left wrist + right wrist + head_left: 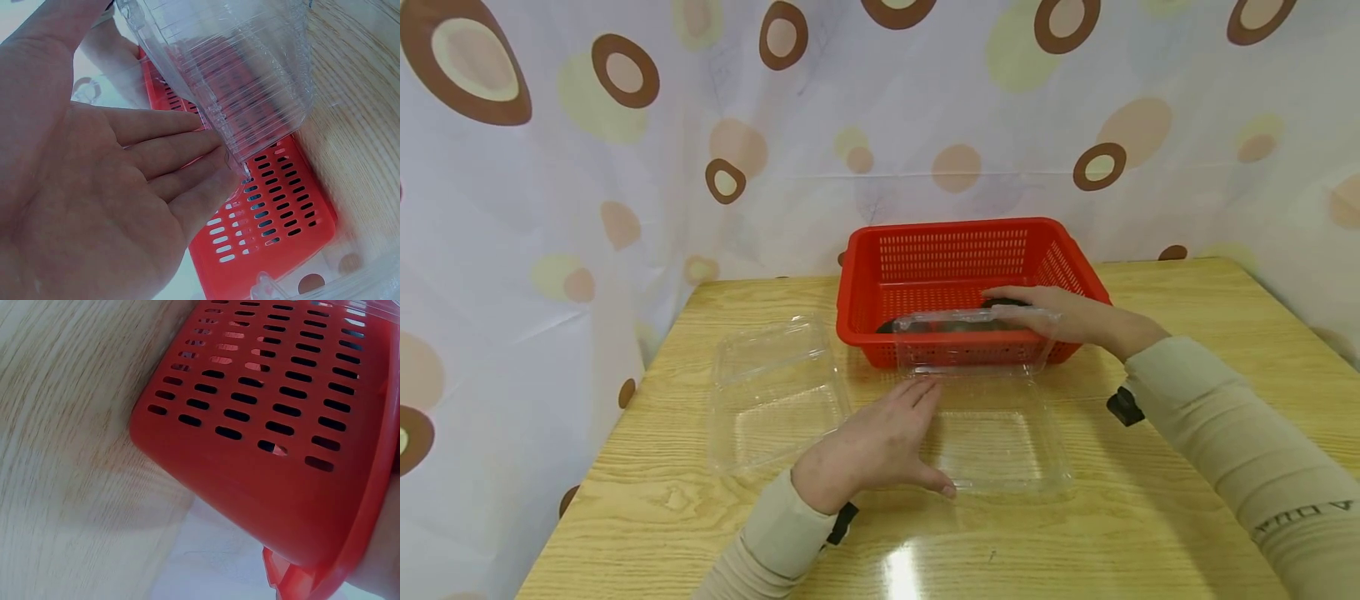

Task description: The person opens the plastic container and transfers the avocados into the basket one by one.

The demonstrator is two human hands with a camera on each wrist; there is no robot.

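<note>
My right hand point(1060, 312) reaches over the near rim of the red basket point(973, 227). Its thumb and fingers hold a dark rounded object point(1006, 303), mostly hidden by the hand. More dark, greenish objects lie along the basket's near side, partly behind clear plastic. An open clear plastic clamshell box point(985, 437) stands in front, its raised lid point(973, 350) leaning by the basket wall. With fingers extended, my left hand point(880, 442) rests along that box's left side, thumb near its front edge. In the left wrist view, its fingertips touch the plastic rim.
Another open clear clamshell box point(786, 408) sits to the left on the wooden table point(647, 500). A patterned curtain point(880, 108) hangs behind the table. The perforated basket wall point(250, 425) fills much of the right wrist view, hiding most of the right hand.
</note>
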